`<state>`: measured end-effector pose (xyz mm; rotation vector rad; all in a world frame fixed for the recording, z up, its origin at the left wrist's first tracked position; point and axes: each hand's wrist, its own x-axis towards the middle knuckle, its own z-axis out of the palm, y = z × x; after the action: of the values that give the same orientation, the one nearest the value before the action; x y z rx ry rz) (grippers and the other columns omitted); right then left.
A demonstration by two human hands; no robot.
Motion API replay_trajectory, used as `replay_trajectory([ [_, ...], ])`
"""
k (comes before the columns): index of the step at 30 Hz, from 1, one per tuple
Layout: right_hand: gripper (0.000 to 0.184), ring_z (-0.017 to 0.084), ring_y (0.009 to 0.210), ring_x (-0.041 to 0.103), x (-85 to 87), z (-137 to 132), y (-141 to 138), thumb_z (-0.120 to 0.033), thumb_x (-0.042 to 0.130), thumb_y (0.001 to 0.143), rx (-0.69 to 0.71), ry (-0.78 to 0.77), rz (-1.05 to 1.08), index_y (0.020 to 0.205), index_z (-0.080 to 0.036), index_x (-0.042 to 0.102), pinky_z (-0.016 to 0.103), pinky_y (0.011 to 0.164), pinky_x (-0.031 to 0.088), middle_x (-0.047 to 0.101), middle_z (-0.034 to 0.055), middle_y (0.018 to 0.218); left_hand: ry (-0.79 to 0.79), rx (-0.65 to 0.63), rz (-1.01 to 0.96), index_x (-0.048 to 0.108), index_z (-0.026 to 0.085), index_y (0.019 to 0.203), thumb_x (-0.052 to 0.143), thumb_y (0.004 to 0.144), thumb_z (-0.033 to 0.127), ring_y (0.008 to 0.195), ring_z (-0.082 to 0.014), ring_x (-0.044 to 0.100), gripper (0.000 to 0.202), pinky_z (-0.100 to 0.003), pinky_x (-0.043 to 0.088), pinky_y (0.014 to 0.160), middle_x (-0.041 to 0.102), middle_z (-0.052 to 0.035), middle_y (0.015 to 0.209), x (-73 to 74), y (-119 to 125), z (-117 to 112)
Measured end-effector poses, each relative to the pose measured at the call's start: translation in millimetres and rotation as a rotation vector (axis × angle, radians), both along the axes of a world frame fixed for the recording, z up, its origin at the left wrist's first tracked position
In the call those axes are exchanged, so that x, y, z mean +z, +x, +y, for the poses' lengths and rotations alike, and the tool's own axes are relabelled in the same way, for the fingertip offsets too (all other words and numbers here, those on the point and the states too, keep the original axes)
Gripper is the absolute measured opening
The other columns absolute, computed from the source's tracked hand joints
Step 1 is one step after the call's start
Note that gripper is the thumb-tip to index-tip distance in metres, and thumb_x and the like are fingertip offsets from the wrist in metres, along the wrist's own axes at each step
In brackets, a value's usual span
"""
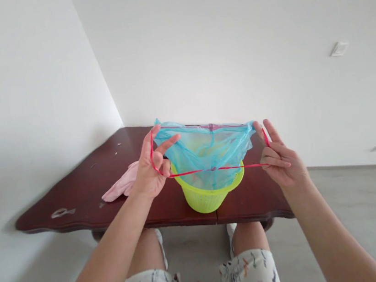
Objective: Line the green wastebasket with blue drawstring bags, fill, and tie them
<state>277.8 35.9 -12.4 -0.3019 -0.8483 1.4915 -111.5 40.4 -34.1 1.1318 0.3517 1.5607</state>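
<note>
A thin, see-through blue drawstring garbage bag [210, 149] hangs down into a yellow-green plastic basket [204, 199]. Its red drawstring [192, 173] is pulled taut between my two hands. My left hand [153, 166] has the string looped round it, with index finger and thumb extended and the other fingers curled. On the other side, my right hand [280, 159] holds the string's opposite end, some fingers bent over it and others raised. The bag's mouth is stretched wide above the basket rim.
The basket stands on a dark red-brown wooden table [169, 208] with a wavy front edge. A pink cloth [122, 184] lies beside my left wrist. White walls meet behind the table, and a wall switch [338, 49] is at the right. My legs are below the table edge.
</note>
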Motion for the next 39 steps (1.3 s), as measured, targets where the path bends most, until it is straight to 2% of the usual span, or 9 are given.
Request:
replay_trajectory([
  [3, 0.061, -0.003, 0.056, 0.058, -3.5, -3.0, -3.0, -0.002, 0.072, 0.105, 0.043, 0.036, -0.015, 0.151, -0.041, 0.076, -0.002, 0.045, 0.053, 0.065, 0.0005, 0.182, 0.005, -0.096, 0.051, 0.062, 0.039, 0.172, 0.100, 0.080, 0.086, 0.061, -0.0160, 0.083, 0.110, -0.025, 0.066, 0.053, 0.082, -0.0166, 0.158, 1.2, 2.3, 9.4],
  [6, 0.064, 0.000, 0.073, 0.072, -5.9, -3.3, -3.1, -0.007, 0.081, 0.099, 0.042, 0.065, -0.056, 0.149, -0.047, 0.078, -0.002, 0.045, 0.052, 0.062, -0.0045, 0.184, -0.120, -0.112, 0.097, 0.070, 0.034, 0.166, 0.083, 0.086, 0.100, 0.074, -0.0258, 0.090, 0.105, -0.027, 0.067, 0.061, 0.087, -0.0179, 0.147, 2.4, 3.2, 13.5],
  [12, 0.082, -0.002, 0.069, 0.068, -4.1, -1.9, -0.8, 0.001, 0.087, 0.089, -0.027, 0.114, -0.024, 0.148, -0.056, 0.078, -0.003, 0.048, 0.053, 0.072, -0.0120, 0.173, -0.153, -0.131, 0.306, 0.088, 0.021, 0.135, 0.057, 0.082, 0.118, 0.044, -0.0202, 0.070, 0.114, -0.028, 0.047, 0.040, 0.092, -0.0165, 0.101, 11.5, 0.5, 19.1],
  [15, 0.070, -0.002, 0.069, 0.069, -8.1, 0.2, 4.8, -0.003, 0.091, 0.094, -0.088, 0.127, 0.007, 0.142, -0.053, 0.081, -0.001, 0.055, 0.059, 0.074, -0.0136, 0.170, -0.018, -0.014, 0.279, 0.090, 0.017, 0.123, 0.063, 0.085, 0.114, 0.036, -0.0138, 0.054, 0.108, -0.027, 0.035, 0.035, 0.086, -0.0109, 0.080, 19.7, 1.5, 18.0],
  [20, 0.026, 0.000, 0.070, 0.074, -8.2, 0.7, 10.6, -0.038, 0.101, 0.102, -0.158, 0.126, -0.006, 0.123, -0.037, 0.087, 0.006, 0.062, 0.068, 0.080, -0.0083, 0.163, 0.256, 0.362, 0.098, 0.095, 0.022, 0.115, 0.094, 0.093, 0.082, 0.048, -0.0093, 0.046, 0.063, -0.021, 0.038, 0.042, 0.068, 0.0004, 0.065, 33.1, 13.8, 6.3],
  [24, 0.038, 0.018, 0.111, 0.087, 13.1, -4.4, 0.3, -0.067, 0.097, 0.099, -0.270, 0.164, -0.062, 0.114, -0.035, 0.087, 0.028, 0.086, 0.080, 0.083, -0.0013, 0.155, 0.385, 0.481, 0.012, 0.095, 0.025, 0.116, 0.105, 0.090, 0.066, 0.077, -0.0139, 0.067, 0.049, -0.021, 0.058, 0.065, 0.079, -0.0037, 0.089, 48.9, 26.0, 1.4],
  [28, 0.045, 0.026, 0.127, 0.083, 41.2, -2.9, -18.0, -0.082, 0.090, 0.097, -0.395, 0.238, -0.187, 0.112, -0.039, 0.084, 0.039, 0.092, 0.077, 0.086, 0.0013, 0.146, 0.365, 0.390, 0.056, 0.090, 0.027, 0.128, 0.104, 0.088, 0.070, 0.118, -0.0255, 0.080, 0.061, -0.031, 0.070, 0.090, 0.085, -0.0096, 0.129, 69.5, 36.1, 9.3],
  [33, 0.060, 0.024, 0.111, 0.086, 70.4, 11.7, -45.1, -0.088, 0.092, 0.090, -0.438, 0.374, -0.351, 0.120, -0.037, 0.082, 0.035, 0.086, 0.072, 0.088, 0.0059, 0.138, 0.331, 0.251, 0.234, 0.083, 0.026, 0.138, 0.084, 0.097, 0.089, 0.106, -0.0264, 0.081, 0.075, -0.030, 0.065, 0.078, 0.084, -0.0128, 0.126, 105.1, 52.1, 29.7],
  [39, 0.064, 0.016, 0.057, 0.067, 116.0, 20.2, -60.0, -0.091, 0.077, 0.102, -0.426, 0.452, -0.598, 0.116, -0.029, 0.086, 0.029, 0.053, 0.052, 0.077, 0.0021, 0.074, 0.515, 0.505, 0.459, 0.084, 0.022, 0.104, 0.079, 0.111, 0.067, 0.094, -0.0239, 0.072, 0.046, -0.033, 0.057, 0.082, 0.074, -0.0065, 0.087, 165.7, 63.7, 37.1],
])
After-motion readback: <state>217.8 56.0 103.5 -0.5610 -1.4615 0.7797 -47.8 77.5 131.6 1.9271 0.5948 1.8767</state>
